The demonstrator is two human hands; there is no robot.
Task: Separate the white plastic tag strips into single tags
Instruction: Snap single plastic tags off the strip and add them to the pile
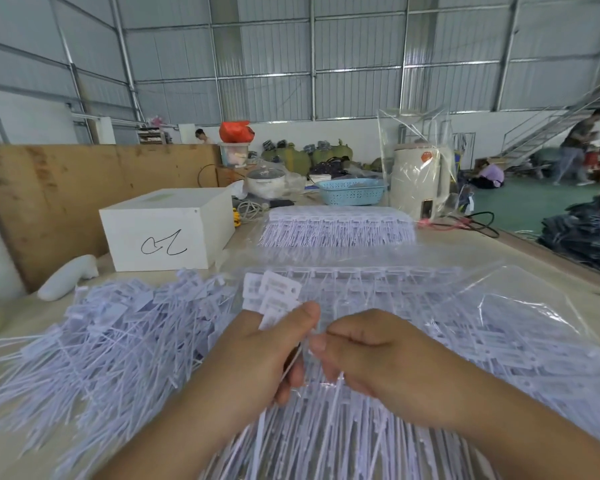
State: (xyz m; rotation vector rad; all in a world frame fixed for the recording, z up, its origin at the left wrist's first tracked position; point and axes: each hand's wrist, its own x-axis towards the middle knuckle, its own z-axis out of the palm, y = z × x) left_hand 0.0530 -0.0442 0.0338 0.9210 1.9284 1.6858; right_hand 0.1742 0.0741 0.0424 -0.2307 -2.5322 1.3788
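Observation:
My left hand [257, 355] grips a small bunch of white plastic tags [274, 296]; their flat heads stick up above my thumb and their thin tails hang below my fingers. My right hand [378, 355] sits just to the right, fingers curled, pinching a thin tag tail beside my left thumb. Under both hands lies a stack of joined tag strips [413, 306] on clear plastic wrap. A loose heap of single tags [118, 334] spreads over the table to the left.
A second bundle of tag strips [336, 226] lies farther back. A white box [167, 230] stands at the back left, with a blue basket [352, 192] and a wrapped white kettle [418, 181] behind. People are at the far right.

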